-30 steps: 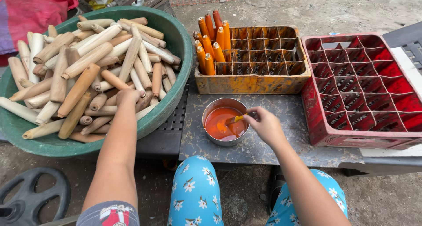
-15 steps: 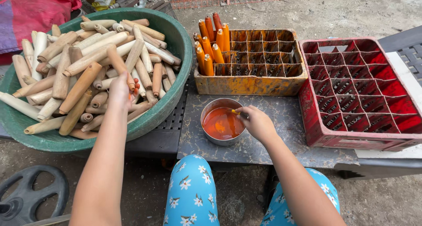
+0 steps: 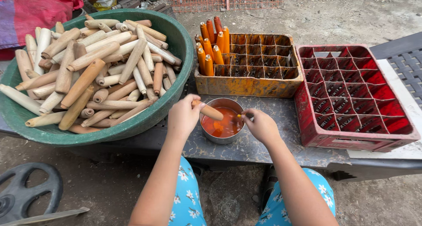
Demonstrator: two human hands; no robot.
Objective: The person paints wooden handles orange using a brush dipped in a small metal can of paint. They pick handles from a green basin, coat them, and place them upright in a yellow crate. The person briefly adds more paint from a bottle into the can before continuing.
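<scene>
My left hand (image 3: 184, 116) holds a bare wooden peg (image 3: 210, 111) slanted over a small metal bowl (image 3: 211, 138) of orange paint (image 3: 225, 124). My right hand (image 3: 262, 125) pinches a thin brush (image 3: 242, 116) whose tip sits at the bowl's right rim. Left of the bowl, a big green basin (image 3: 176, 37) is heaped with unpainted wooden pegs (image 3: 94, 72). Behind the bowl stands a paint-stained orange crate (image 3: 250, 85) with several orange-painted pegs (image 3: 211, 45) upright in its left cells.
A red plastic crate (image 3: 356, 138) with unfilled cells sits at the right on the dark table (image 3: 272, 155). A grey lattice panel (image 3: 406, 61) lies far right. A black wheel-like object (image 3: 24, 193) rests on the dirt at lower left; a red cloth (image 3: 30, 10) lies at top left.
My left hand took a peg from the green basin and carried it right, over the paint bowl. My right hand stayed at the bowl's rim with the brush.
</scene>
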